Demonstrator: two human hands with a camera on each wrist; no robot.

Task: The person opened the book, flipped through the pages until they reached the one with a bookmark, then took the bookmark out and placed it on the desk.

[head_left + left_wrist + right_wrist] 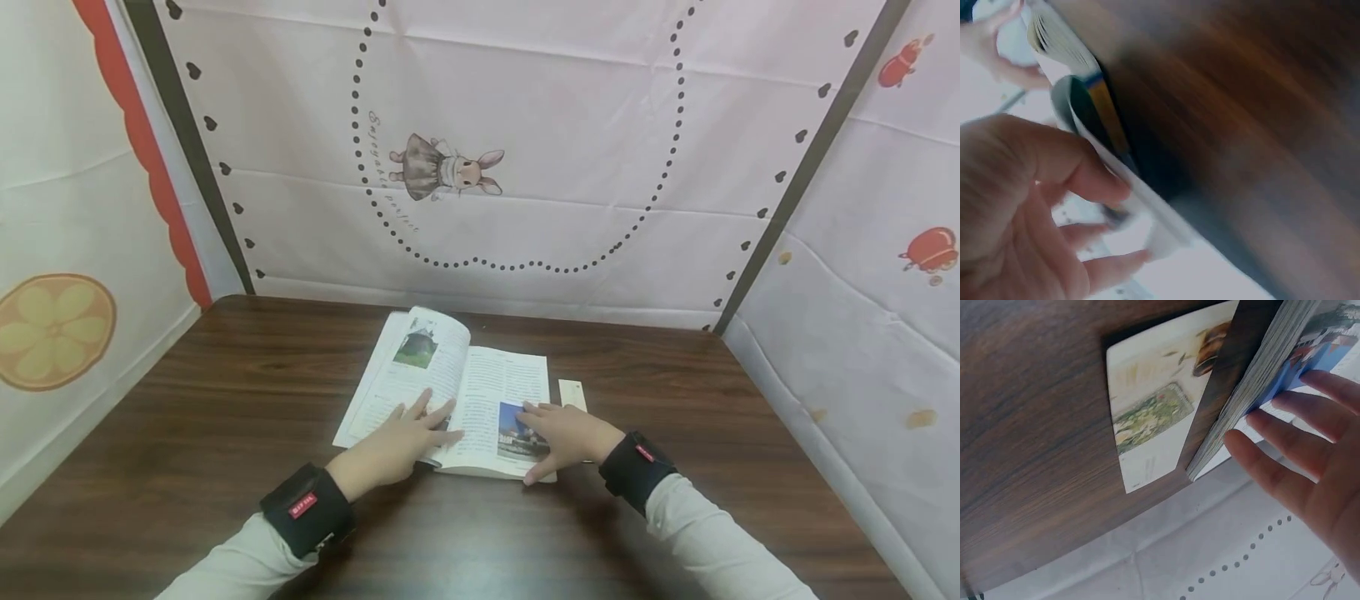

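An open book [498, 379] lies on the table, its left-hand pages curving up near the spine. On the lower left page rests my left hand [393, 442], fingers spread over the print. In the left wrist view its thumb [1100, 178] overlaps the edge of a page [1210, 269], blurred there. My right hand [570, 435] lies across the right page's outer edge, fingers extended over a photo [517, 446] of buildings under blue sky. The right wrist view shows those fingers [1291, 447] straight and apart, over the page margin. Neither hand grips anything.
A pale bookmark [1157, 419] with a printed picture lies on the table just right of the book, partly behind the right hand in the head view. The dark wooden table [247, 392] meets white printed cloth walls [570, 167] at the back and sides.
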